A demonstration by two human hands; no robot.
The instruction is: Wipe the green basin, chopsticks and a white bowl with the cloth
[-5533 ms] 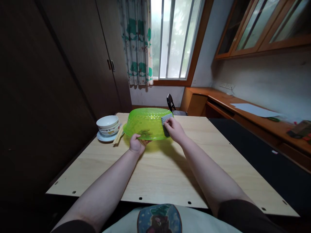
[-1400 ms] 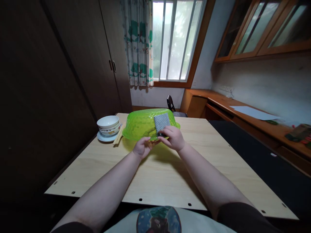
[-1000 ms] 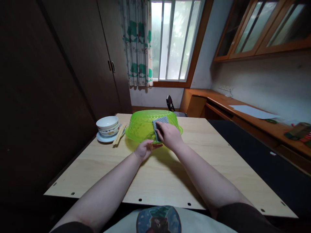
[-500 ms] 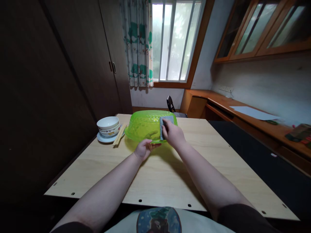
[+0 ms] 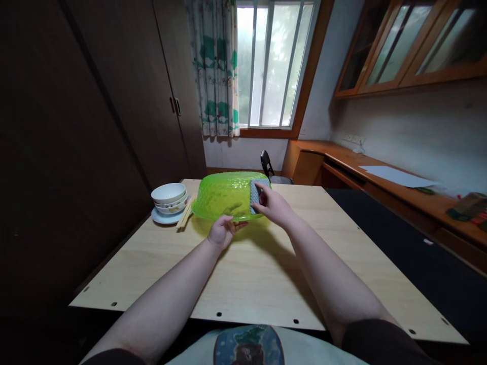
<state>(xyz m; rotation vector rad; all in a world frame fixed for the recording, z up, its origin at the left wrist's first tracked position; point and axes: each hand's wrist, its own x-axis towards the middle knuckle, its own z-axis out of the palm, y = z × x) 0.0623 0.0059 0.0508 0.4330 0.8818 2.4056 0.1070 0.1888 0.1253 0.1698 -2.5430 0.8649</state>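
Observation:
A translucent green basin (image 5: 220, 195) is held tilted on its side above the wooden table (image 5: 152, 268), its outer surface toward me. My left hand (image 5: 222, 231) grips its lower rim, the thumb in front and the other fingers partly hidden beneath. A grey textured cloth or sponge (image 5: 255, 197) lies flat against the basin's right part. Thumb and fingers of my right hand (image 5: 276, 204) pinch it there. Left of the basin, stacked white bowls (image 5: 169, 194) rest on a pale blue plate (image 5: 162, 218), with light chopsticks (image 5: 185, 215) leaning on the plate's right edge.
Beyond the table stands a dark chair (image 5: 267, 163) below the window. A dark wardrobe (image 5: 125, 101) borders the left side. To the right are a black surface (image 5: 380, 223) and an orange-brown desk (image 5: 335, 152) with white paper (image 5: 397, 176) on it.
The basin has shifted slightly left together with my left hand. My right hand has opened its grip a little on the grey cloth or sponge, which has moved slightly up.

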